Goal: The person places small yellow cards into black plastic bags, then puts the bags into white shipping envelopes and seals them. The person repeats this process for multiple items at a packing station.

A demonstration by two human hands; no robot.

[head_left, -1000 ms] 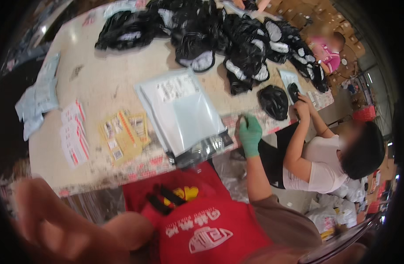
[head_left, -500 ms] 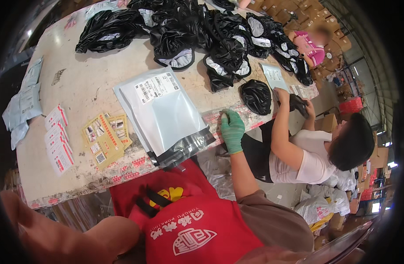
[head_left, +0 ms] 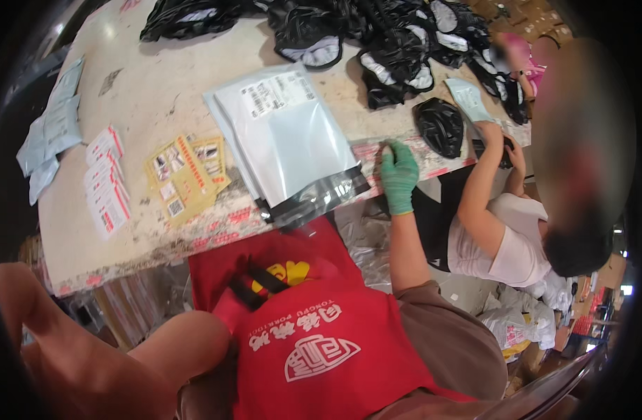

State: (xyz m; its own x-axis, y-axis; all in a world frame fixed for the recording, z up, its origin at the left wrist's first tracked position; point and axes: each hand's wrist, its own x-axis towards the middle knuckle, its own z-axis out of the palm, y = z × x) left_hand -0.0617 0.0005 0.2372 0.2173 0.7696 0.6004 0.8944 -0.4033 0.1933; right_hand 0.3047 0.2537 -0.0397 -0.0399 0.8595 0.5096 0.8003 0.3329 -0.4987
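My right hand [head_left: 399,171], in a green knit glove, rests on the table's front edge, its thumb apart from the fingers and nothing seen in it. Just left of it lies a pale grey mailing bag [head_left: 286,136] with a white label and a black strip along its near end. My bare left arm [head_left: 160,353] is bent at the lower left. At its end, near the picture's dark rim, my left hand [head_left: 13,287] is partly visible; its fingers are hidden.
Black garments [head_left: 398,63] heap along the table's far side. A black bundle [head_left: 440,127] lies right of my glove. Yellow cards [head_left: 184,175], white-and-red cards [head_left: 105,189] and grey parcels [head_left: 58,133] lie leftward. At right, a co-worker's hands [head_left: 499,140] handle something dark.
The view has shifted, so the table and its contents appear higher and farther right. My gloved hand stays at the table edge beside the mailing bag. The left arm remains bent.
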